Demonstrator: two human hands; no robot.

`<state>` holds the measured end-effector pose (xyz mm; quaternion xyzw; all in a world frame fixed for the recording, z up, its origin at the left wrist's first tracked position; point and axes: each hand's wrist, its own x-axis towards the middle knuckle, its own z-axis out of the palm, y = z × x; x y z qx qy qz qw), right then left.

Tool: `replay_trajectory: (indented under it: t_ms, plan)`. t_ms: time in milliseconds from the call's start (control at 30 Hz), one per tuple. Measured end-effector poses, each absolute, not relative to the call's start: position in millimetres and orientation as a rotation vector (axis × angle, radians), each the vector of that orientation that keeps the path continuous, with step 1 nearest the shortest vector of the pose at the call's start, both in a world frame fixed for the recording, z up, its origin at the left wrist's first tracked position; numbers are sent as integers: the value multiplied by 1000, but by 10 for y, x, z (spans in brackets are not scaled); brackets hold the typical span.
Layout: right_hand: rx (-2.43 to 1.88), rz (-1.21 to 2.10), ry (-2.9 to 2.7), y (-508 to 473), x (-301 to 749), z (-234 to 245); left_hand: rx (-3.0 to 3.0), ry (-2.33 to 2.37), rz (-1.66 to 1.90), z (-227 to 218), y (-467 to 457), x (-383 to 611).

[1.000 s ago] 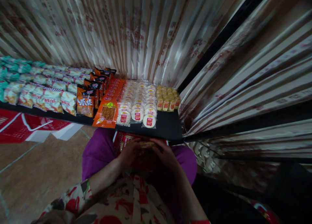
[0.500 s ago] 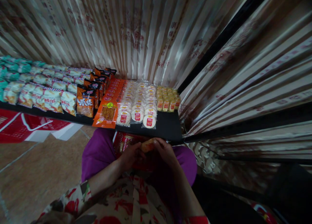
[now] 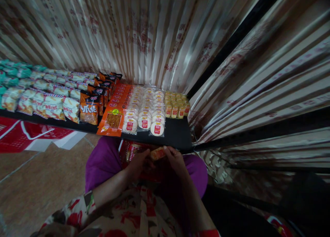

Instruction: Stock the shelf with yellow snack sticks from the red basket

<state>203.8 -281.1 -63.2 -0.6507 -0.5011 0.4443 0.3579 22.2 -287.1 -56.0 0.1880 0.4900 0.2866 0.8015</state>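
Bounding the room for the hands, purple trouser legs (image 3: 103, 164) were spread on either side of a red container (image 3: 124, 147), and a limit was set ahead by the front edge of a black shelf (image 3: 177, 132). The container was partly covered by the hands. Above it, just short of the shelf edge, a small yellow packet (image 3: 157, 153) was held by a narrow grip at each end: the right end was pinched by the fingertips of the right hand (image 3: 177, 161), and the left end was held by the left hand (image 3: 139, 163), whose lower fingers were lost in shadow. Beyond, black surface was exposed at the shelf's right front corner. Behind it, yellow packs (image 3: 175, 110) were set in rows; leftward, round white packs (image 3: 144, 122), a flat orange pack (image 3: 113, 121), orange-and-black bags (image 3: 89, 111) and white bags (image 3: 54, 106) were lined up near the edge. The shelf was backed by a striped curtain (image 3: 154, 41).
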Motion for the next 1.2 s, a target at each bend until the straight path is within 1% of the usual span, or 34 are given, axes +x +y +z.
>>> replay_trajectory:
  t_ms: [233, 333, 433, 500, 600, 667, 733, 933, 1200]
  plan:
    - [-1642, 1198, -905, -2876, 1902, -625, 641, 1046, 711, -441, -2754, 320]
    - [-1679, 1128, -909, -2892, 1873, -596, 713, 1091, 705, -357, -2700, 407]
    - [-1762, 1015, -1026, -2894, 1908, -601, 794, 1191, 718, -277, -2647, 482]
    - [-1830, 886, -1131, -2887, 1956, -624, 859, 1213, 736, -250, -2602, 513]
    - [-1874, 534, -1287, -2866, 2038, -652, 972, 1183, 736, -260, -2515, 537]
    - [-1827, 313, -1396, -2846, 2082, -646, 1083, 1166, 733, -275, -2447, 552]
    - [-1757, 199, -1505, -2827, 2113, -617, 1235, 1174, 745, -266, -2377, 576]
    - [-1652, 201, -1652, -2784, 2194, -536, 1598, 1265, 608, -71, -2182, 726]
    - [-1611, 104, -1640, -2623, 2411, -655, 1716, 1247, 584, 104, -1962, 1002]
